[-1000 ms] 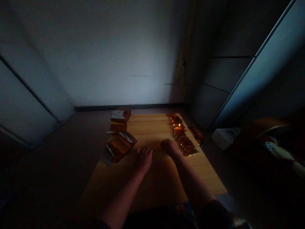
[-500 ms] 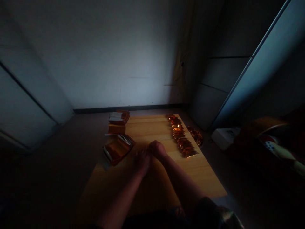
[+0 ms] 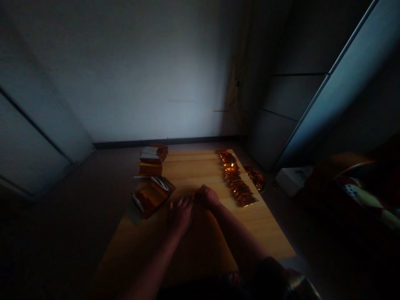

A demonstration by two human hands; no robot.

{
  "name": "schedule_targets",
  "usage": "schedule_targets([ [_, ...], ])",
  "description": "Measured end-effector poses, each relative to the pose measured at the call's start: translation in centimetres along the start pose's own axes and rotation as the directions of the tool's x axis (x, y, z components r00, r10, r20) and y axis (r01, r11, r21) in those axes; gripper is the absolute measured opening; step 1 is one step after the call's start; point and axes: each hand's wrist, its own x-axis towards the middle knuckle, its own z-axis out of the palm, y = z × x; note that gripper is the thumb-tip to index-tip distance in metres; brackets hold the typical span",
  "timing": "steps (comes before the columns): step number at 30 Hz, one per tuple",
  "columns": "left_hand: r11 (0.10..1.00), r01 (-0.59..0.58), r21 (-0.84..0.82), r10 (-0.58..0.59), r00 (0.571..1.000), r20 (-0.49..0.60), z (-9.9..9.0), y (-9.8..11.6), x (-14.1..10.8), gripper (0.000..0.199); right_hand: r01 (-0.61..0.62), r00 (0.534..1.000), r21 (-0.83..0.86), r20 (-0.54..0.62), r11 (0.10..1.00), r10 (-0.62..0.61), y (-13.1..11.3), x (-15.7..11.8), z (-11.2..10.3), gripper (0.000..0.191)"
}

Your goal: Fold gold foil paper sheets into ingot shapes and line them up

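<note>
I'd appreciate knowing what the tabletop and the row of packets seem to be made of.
The tabletop looks like varnished wood, showing lengthwise strips and a soft sheen. The packets look like shiny foil, perhaps metallised plastic, glinting orange at their creases.

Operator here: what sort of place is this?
Probably a dim room in a home: a plain wooden table holding foil sachets, tall cabinet doors, and patterned fabric nearby.

Super glossy orange foil sachets [image 3: 236, 177] just past the right hand [image 3: 206, 198]. Smooth, pale wood tabletop [image 3: 193, 166] underneath, kinda matt, visible grain.
</note>
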Motion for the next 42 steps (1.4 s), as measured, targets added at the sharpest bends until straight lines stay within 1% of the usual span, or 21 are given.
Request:
schedule_targets([
  [6,0.999,0.054,0.005,-0.053,0.998,-0.012,-0.4,0.1,-0.2,0.036,-0.012,1.000,0.011,-0.009,1.000,0.012,0.0,-0.3,-0.2,0.028],
  [11,0.996,0.090,0.007,-0.089,0.995,-0.053,-0.1,-0.3,-0.3,0.035,-0.024,0.999,0.045,-0.042,0.999,0.026,0.0,-0.6,-0.3,0.027],
  [14,0.995,0.101,0.026,-0.098,0.992,-0.073,-0.1,-0.2,-0.4,0.034,-0.020,0.999,0.070,-0.044,0.997,0.023,-0.1,-0.8,-0.4,0.026],
  [20,0.979,0.184,0.091,-0.170,0.975,-0.141,-0.2,-0.2,-0.8,0.031,0.013,0.997,0.088,-0.075,0.996,-0.006,-0.2,-1.0,-0.2,0.024],
  [23,0.988,0.151,0.040,-0.142,0.974,-0.179,0.1,-0.7,-0.4,0.035,0.032,0.993,0.095,-0.112,0.995,-0.021,-0.2,-1.0,0.3,0.023],
  [25,0.993,0.122,-0.004,-0.120,0.973,-0.199,0.4,-0.9,0.3,0.039,0.046,0.989,0.108,-0.145,0.993,-0.030,-0.1,-1.1,0.5,0.022],
  [27,0.992,0.126,-0.027,-0.129,0.968,-0.215,0.8,-0.8,1.3,0.040,0.053,0.984,0.116,-0.173,0.992,-0.032,-0.1,-1.2,0.6,0.021],
  [29,0.990,0.140,-0.016,-0.141,0.968,-0.209,1.1,-0.5,2.2,0.040,0.067,0.982,0.120,-0.184,0.991,-0.044,0.0,-1.3,0.7,0.020],
  [32,0.986,0.161,0.032,-0.154,0.975,-0.160,1.6,0.0,3.2,0.037,0.082,0.980,0.129,-0.191,0.988,-0.056,0.2,-1.3,0.9,0.018],
  [35,0.986,0.157,0.051,-0.149,0.979,-0.139,1.5,0.2,3.2,0.031,0.108,0.973,0.143,-0.218,0.984,-0.075,0.3,-1.3,1.3,0.017],
  [38,0.989,0.141,0.034,-0.134,0.979,-0.155,1.3,0.1,2.9,0.027,0.132,0.955,0.125,-0.283,0.983,-0.092,0.2,-1.8,1.2,0.015],
  [40,0.992,0.127,0.024,-0.121,0.977,-0.177,1.2,0.0,2.8,0.025,0.115,0.944,0.100,-0.321,0.988,-0.077,0.1,-2.2,0.9,0.016],
  [42,0.993,0.119,0.012,-0.114,0.974,-0.196,1.2,-0.1,2.7,0.024,0.084,0.943,0.079,-0.329,0.993,-0.053,0.0,-2.5,0.5,0.021],
])
